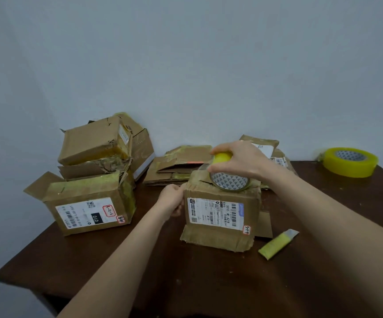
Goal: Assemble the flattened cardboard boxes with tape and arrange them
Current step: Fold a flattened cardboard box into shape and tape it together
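A small cardboard box (220,216) with a white shipping label stands in the middle of the table, its flaps spread at the base. My right hand (236,161) grips a yellow tape roll (228,177) that rests on the box's top. My left hand (172,200) holds the box's upper left corner. To the left sits an assembled box (87,207) with an open flap, and two more boxes (98,145) are stacked behind it. Flattened cardboard (179,166) lies at the back centre.
A second, larger yellow tape roll (349,161) sits at the table's back right corner. A yellow utility knife (277,244) lies just right of the box. More flattened boxes (275,154) lie behind my right hand. The dark wooden table (185,271) stands against a pale wall.
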